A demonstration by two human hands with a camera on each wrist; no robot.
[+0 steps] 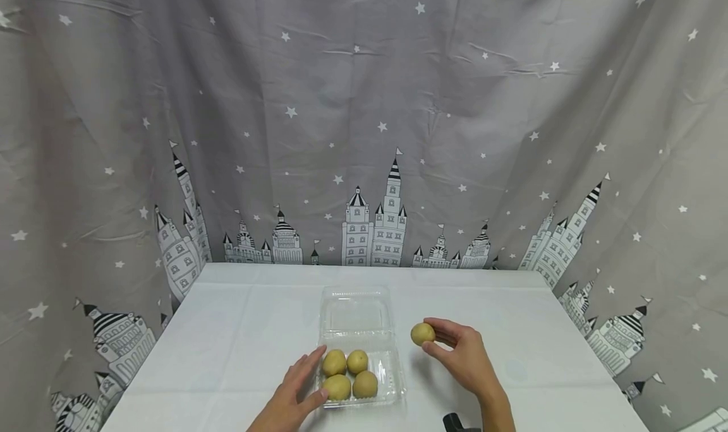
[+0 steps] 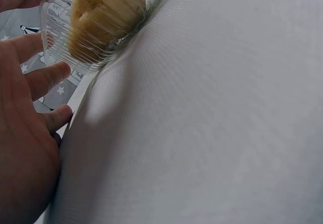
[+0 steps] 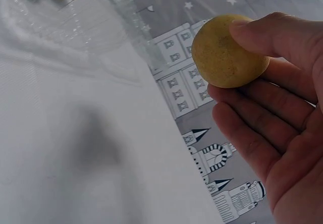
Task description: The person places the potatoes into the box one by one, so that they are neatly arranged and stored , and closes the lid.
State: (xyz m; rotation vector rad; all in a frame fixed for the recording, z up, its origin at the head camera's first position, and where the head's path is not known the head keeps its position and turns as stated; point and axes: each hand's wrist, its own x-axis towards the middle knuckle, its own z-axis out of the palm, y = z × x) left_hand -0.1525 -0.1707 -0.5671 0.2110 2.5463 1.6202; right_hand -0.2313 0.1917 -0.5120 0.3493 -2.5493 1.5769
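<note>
A clear plastic clamshell container (image 1: 389,376) sits on the white-covered table, its lid (image 1: 356,313) folded back to the far side. Several yellow potatoes (image 1: 338,387) fill the left and middle of its base. My left hand (image 1: 291,395) rests along the container's left side with fingers extended; in the left wrist view, fingertips (image 2: 59,71) lie at the ridged plastic wall. To the right of the container and above the table, my right hand (image 1: 465,357) pinches another potato (image 3: 226,52) between thumb and fingers.
White cloth (image 1: 227,331) covers the table. A black object (image 1: 453,422) shows at the bottom edge near the right forearm. Behind and beside the table hangs a grey curtain (image 1: 318,135) printed with stars and castles.
</note>
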